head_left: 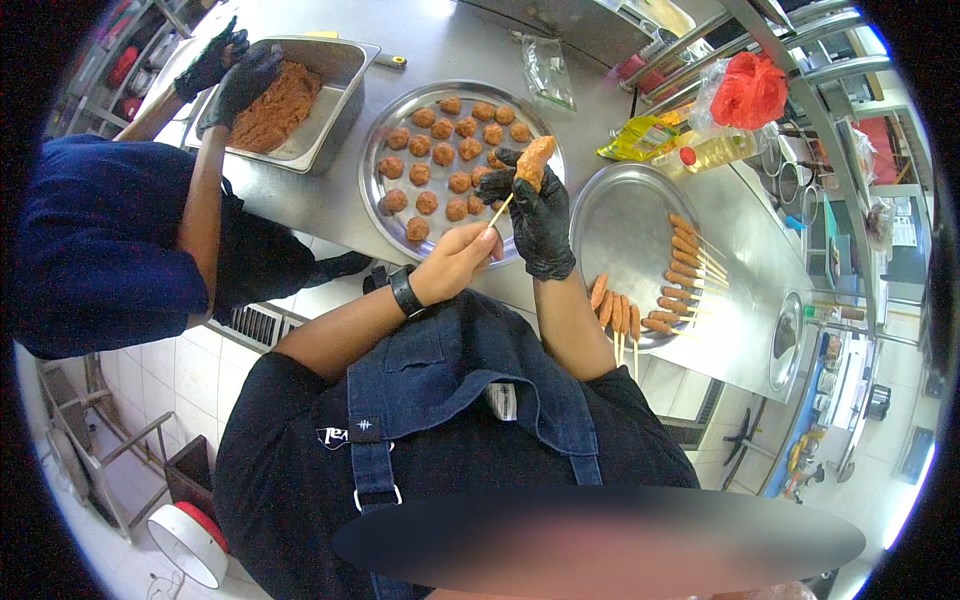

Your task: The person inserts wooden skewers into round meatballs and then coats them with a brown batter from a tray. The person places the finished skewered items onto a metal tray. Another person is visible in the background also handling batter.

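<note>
My bare left hand (458, 262), with a dark watch at its wrist, pinches the lower end of a thin wooden skewer (501, 211). On the skewer's upper end is an elongated lump of orange-brown minced meat (536, 162). My right hand (543, 222), in a black glove, has its fingers closed around the lower part of that meat. Both hands are raised over the near right edge of a round metal tray (380, 225) of meatballs (443, 154). To the right, a second round tray (622, 230) bears several shaped meat skewers (684, 262) along its right and near sides.
At the left, a co-worker's black-gloved hands (245, 85) are at a deep metal pan (345, 100) of minced meat. A clear plastic bag (547, 75) lies behind the trays. An oil bottle (722, 149), a yellow packet (636, 137) and a red bag (750, 90) are at the right by a metal rack.
</note>
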A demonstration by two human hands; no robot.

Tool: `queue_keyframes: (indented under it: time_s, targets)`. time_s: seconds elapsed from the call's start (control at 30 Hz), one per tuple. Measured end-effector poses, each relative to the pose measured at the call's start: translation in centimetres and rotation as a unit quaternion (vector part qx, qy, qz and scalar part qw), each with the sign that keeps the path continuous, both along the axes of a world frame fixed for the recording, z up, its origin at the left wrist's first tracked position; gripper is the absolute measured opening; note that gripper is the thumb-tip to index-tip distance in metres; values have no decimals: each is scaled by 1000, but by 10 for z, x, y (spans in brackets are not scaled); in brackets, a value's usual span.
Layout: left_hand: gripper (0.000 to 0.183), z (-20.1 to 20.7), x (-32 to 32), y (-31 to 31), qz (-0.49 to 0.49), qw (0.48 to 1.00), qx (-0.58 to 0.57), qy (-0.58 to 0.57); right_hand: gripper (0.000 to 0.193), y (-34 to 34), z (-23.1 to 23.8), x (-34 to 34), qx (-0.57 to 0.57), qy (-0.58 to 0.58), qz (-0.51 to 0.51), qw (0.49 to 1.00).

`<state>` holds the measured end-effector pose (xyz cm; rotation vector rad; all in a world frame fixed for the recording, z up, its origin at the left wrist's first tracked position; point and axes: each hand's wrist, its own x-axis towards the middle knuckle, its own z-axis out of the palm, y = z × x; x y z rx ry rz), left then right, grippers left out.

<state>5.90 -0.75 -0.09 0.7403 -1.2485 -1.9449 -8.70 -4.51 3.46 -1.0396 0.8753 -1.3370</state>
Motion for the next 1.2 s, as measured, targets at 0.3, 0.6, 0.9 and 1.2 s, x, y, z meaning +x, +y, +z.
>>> queue_keyframes:
  time_s: [0.3,0.6,0.9,1.2]
  targets:
    - [43,9,10,3,-127,969,129,166,65,0,-12,-11,-14,-92,73,993]
    - [44,5,11,4,-165,950,156,216,58,-17,-18,-14,5,-186,122,975]
    - [43,6,9,2,-135,957,182,182,21,-13,18,2,97,-205,-24,973]
    - [43,7,10,2,-124,956,185,193,36,-4,-8,3,10,-97,8,995]
